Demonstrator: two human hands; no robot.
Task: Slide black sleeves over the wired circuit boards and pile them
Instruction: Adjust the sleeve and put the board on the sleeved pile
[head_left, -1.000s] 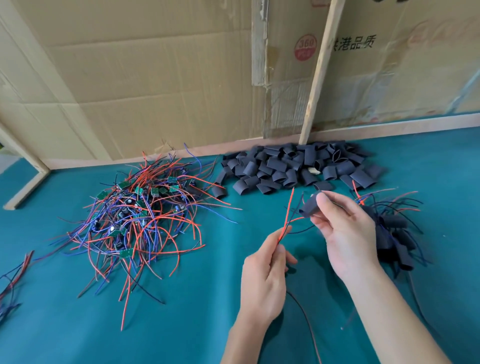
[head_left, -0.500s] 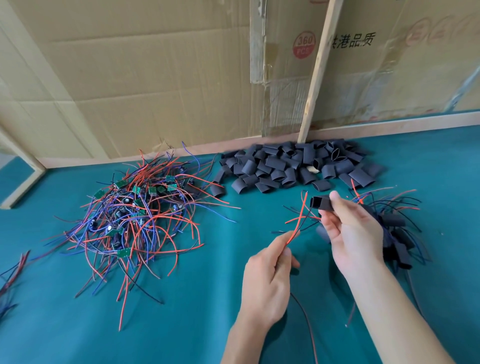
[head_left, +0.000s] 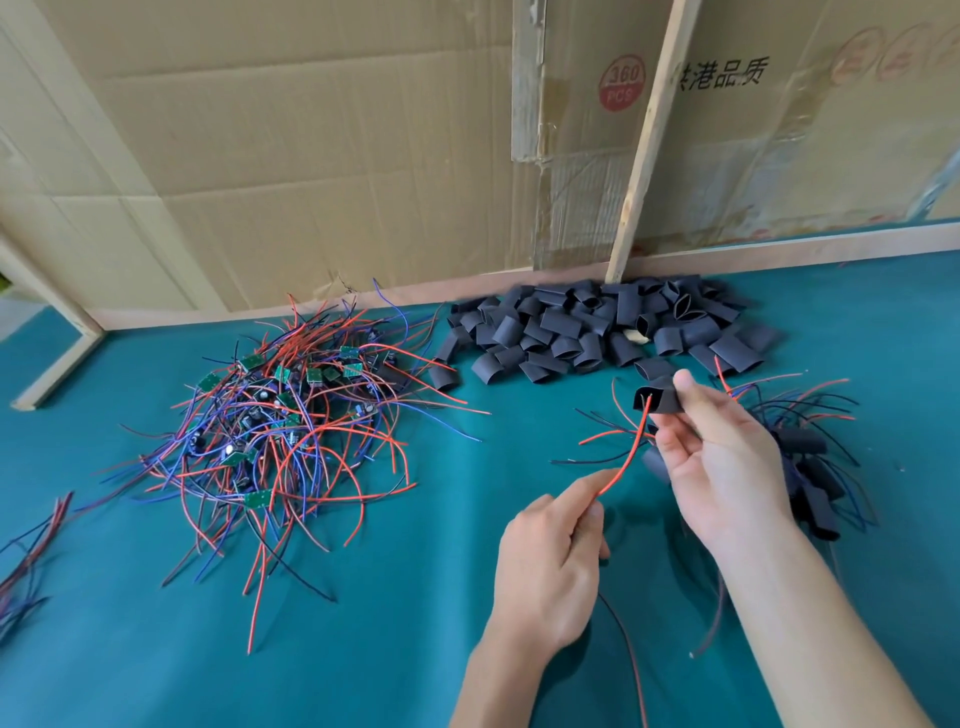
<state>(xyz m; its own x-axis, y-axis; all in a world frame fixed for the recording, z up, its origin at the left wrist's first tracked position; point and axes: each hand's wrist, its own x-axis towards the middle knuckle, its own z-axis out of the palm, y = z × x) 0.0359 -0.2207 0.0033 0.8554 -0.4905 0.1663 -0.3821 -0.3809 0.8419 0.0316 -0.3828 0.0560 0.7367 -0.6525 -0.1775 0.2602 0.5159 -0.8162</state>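
Right hand (head_left: 722, 467) pinching black sleeve (head_left: 655, 399); left hand (head_left: 550, 566) pinching red wire (head_left: 631, 457), tip seemingly entering sleeve mouth.

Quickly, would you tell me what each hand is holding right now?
Left hand: pinching the red wire.
Right hand: holding a black sleeve.

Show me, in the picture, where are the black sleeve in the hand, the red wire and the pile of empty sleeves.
black sleeve (head_left: 658, 399): head view, its open front end.
red wire (head_left: 631, 454): head view, middle of its curve.
pile of empty sleeves (head_left: 587, 332): head view, centre of the heap.
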